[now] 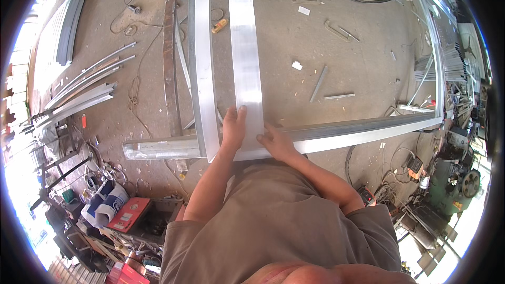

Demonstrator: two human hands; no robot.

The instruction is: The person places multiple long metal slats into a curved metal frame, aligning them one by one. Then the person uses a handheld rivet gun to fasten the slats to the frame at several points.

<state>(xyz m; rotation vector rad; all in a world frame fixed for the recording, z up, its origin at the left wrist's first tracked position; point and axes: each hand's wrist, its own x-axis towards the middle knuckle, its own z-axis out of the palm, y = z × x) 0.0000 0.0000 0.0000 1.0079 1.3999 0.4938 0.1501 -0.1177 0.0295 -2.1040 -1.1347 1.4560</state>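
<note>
A wide, flat silver metal bar (pixel 246 47) runs away from my body to the top of the view. My left hand (pixel 234 126) is closed round its left edge near the close end, thumb on top. On the opposite edge, my right hand (pixel 276 141) grips the same bar, its fingers partly hidden. Close to the left lies a parallel silver metal beam (pixel 205 58). Beneath the bar's near end, a metal crossbeam (pixel 347 139) stretches left and right in front of my waist.
Several metal strips (pixel 94 81) lie on the floor at left, beyond a rusty beam (pixel 170 63). Two clamps (pixel 339 30) and loose offcuts (pixel 319 84) are scattered at right. A red-topped case (pixel 129 214) stands lower left; a green machine (pixel 457 181) with a wheel stands lower right.
</note>
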